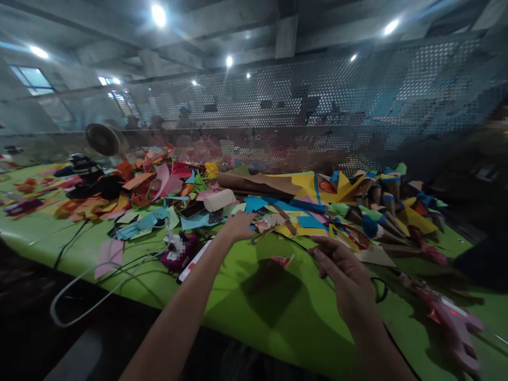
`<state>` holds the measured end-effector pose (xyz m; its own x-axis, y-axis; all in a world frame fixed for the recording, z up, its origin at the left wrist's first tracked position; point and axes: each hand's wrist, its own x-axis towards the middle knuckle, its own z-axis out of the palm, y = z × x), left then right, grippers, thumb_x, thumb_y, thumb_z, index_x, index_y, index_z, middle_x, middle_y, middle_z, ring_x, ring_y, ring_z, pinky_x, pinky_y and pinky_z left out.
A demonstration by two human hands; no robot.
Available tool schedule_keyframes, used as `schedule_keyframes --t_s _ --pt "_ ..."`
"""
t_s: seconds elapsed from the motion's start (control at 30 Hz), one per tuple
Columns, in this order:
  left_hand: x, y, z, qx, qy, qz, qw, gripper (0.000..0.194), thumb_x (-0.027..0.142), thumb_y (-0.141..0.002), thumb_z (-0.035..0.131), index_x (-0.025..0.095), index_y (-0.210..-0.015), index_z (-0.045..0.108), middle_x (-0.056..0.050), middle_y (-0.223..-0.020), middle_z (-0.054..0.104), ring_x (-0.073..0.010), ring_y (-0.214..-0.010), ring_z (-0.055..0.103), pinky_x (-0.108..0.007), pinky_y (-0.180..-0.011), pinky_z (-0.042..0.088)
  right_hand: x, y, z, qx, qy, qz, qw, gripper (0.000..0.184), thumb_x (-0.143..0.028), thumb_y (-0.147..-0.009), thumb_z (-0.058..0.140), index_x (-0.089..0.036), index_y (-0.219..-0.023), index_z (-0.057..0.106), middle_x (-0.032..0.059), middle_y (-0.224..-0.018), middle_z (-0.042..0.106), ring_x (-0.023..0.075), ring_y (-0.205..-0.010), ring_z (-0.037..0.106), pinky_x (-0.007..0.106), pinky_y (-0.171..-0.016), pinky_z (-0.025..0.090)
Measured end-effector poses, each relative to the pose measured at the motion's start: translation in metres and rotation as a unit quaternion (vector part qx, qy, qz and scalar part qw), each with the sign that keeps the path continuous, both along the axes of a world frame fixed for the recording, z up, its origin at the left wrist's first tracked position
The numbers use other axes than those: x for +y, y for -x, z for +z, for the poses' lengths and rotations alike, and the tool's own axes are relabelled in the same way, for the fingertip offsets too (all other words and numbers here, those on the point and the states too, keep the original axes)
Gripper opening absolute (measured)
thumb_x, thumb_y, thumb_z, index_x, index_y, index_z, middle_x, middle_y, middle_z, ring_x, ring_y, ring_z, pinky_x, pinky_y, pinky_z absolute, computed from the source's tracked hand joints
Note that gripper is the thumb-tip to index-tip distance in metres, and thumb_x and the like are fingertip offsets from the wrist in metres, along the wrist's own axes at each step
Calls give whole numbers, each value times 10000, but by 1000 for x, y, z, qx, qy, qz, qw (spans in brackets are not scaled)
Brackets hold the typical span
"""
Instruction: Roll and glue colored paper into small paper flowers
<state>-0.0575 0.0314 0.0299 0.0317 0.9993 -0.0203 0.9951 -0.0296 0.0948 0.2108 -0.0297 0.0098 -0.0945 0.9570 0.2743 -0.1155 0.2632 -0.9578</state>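
Note:
My left hand point(239, 225) reaches forward to the small scraps and clear plastic bits point(266, 221) in the middle of the table. Its fingers are bent down and closed, with a bit of blue at the fingertips; what they hold, if anything, is hidden. My right hand point(345, 267) hovers over the green table to the right, fingers loosely curled, thumb apart from them, nothing visible in it. A black cord point(292, 242) runs towards its fingertips; I see no clear grip on it. Between my hands lies a small red-and-white piece point(282, 261).
A pink glue gun point(448, 317) with a red light lies at the right. Red-handled scissors point(357, 236) lie behind my right hand. Coloured paper scraps point(159, 182) pile up at the back left; paper cones point(387, 196) stand back right. A purple device point(180, 251) and white cable point(59, 320) are left.

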Motion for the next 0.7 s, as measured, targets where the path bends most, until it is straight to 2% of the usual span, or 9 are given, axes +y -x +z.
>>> schedule_keyframes --t_s 0.1,0.17,0.27,0.37,0.47,0.53,0.63,0.7 --pt "13 -13 -4 -32 -31 12 999 414 392 -879 558 241 -1252 655 -133 -1308 660 -357 -1274 505 -491 -1010 414 -1 0 1 -8 4 2 1000 299 -414 -855 705 -246 -1102 689 38 -866 631 148 -706 547 214 -516 440" --pt "21 -23 -9 -53 -59 18 997 311 382 -870 586 217 -1094 725 -144 -1219 696 -364 -1246 514 -492 -1000 411 -1 0 1 -12 9 -2 1000 310 -424 -857 701 -244 -1109 685 35 -859 626 148 -701 543 214 -518 437" --pt "27 -31 -14 -97 -109 28 989 192 284 -849 615 188 -958 742 -145 -1095 727 -349 -1163 557 -476 -969 418 0 0 0 -14 19 -5 1000 340 -446 -844 706 -233 -1107 680 43 -868 630 157 -715 554 217 -520 435" --pt "25 -31 -10 -158 -165 26 973 173 251 -885 577 179 -940 724 -115 -1022 736 -290 -1055 607 -422 -937 437 2 0 -2 -23 32 -11 999 380 -471 -831 706 -215 -1110 678 67 -930 650 154 -699 543 234 -540 449" --pt "12 -35 -2 -218 -201 -3 955 146 265 -897 590 190 -959 699 -64 -977 738 -216 -936 641 -342 -877 466 4 -1 -4 -45 19 -34 998 385 -467 -836 698 -214 -1126 682 60 -944 640 126 -636 479 242 -545 431" --pt "-2 -45 2 -268 -212 -28 939 116 268 -880 619 197 -940 689 -44 -942 733 -203 -906 645 -307 -816 480 4 -1 -4 -63 1 -50 997 391 -456 -842 696 -221 -1155 678 35 -881 609 120 -612 444 243 -535 402" --pt "-26 -64 8 -443 -205 -68 870 89 252 -834 672 199 -904 691 -42 -935 724 -213 -923 641 -316 -837 475 3 0 -2 -62 -10 -68 996 435 -454 -828 712 -225 -1196 664 18 -835 585 128 -618 450 251 -542 394" --pt "-41 -77 11 -484 -175 -92 853 69 238 -824 682 202 -881 695 -42 -938 719 -217 -944 635 -322 -866 464 2 0 0 -47 -6 -74 996 448 -457 -810 730 -231 -1191 668 28 -883 617 132 -635 480 257 -557 411"
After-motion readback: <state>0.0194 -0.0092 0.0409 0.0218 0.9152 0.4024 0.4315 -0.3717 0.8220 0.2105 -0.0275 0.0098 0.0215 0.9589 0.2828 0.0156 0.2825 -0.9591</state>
